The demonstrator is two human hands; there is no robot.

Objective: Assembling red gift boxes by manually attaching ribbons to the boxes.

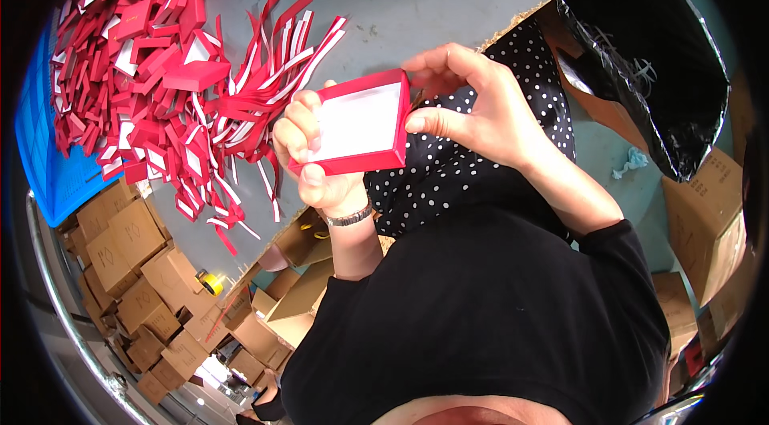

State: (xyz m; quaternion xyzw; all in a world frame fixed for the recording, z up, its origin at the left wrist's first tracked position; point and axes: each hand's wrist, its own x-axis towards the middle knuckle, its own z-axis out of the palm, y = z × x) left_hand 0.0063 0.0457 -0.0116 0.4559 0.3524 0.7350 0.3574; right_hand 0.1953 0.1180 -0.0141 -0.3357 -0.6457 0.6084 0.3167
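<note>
Red box [360, 122]: near the middle, white inside facing up, between both hands.
Left hand [299, 138]: fingers and thumb clasp the box's 9 o'clock side.
Right hand [495, 108]: at its 3 o'clock side, thumb and fingers spread wide; cannot tell whether they touch it.
Ribbons [260, 92]: red and white, heaped on the table [392, 28] toward 10 o'clock.
Cartons [128, 245]: toward 8 o'clock.

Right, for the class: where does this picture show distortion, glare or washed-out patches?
Head view: the metal rail bows; black fills the rim. Head view: glints streak the black bag. Head view: the red box's white inside looks nearly featureless; the right hand is very bright.
</note>
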